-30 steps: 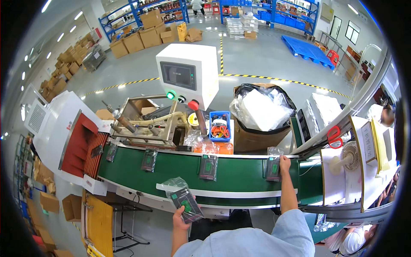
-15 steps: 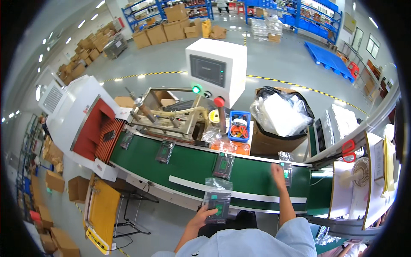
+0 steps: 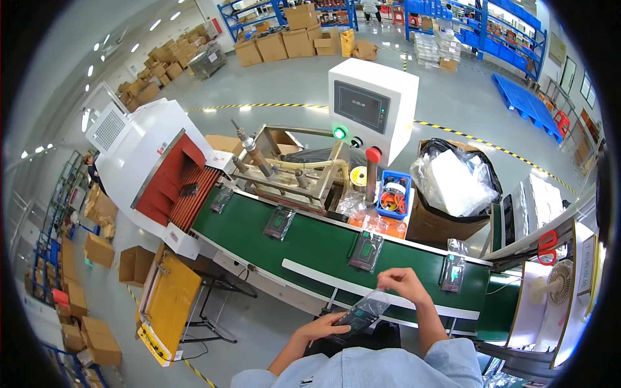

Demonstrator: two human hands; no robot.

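Note:
My left hand (image 3: 321, 328) is wrapped round the lower end of a dark flat box (image 3: 357, 319) with green marks, in a clear plastic bag. The box is held tilted in front of my body, over the near edge of the conveyor. At the bag's loose clear end (image 3: 376, 300), the fingers of my right hand (image 3: 403, 285) are pinched together. Several similar bagged boxes lie on the green belt (image 3: 317, 242): one (image 3: 367, 251) just beyond my hands, one (image 3: 453, 272) to the right, others (image 3: 279, 222) toward the left.
A white tunnel machine (image 3: 142, 161) with red curtain strips stands at the belt's left end. Behind the belt are a control box (image 3: 373, 107), a metal-framed machine (image 3: 294, 174), a blue tool bin (image 3: 394, 194) and a lined carton of plastic waste (image 3: 446, 220). A white rail (image 3: 381, 288) runs along the near side.
My right hand has left the rightmost bagged box and come to the clear end of the held bag. The held box has tipped over to the right. The whole view has shifted.

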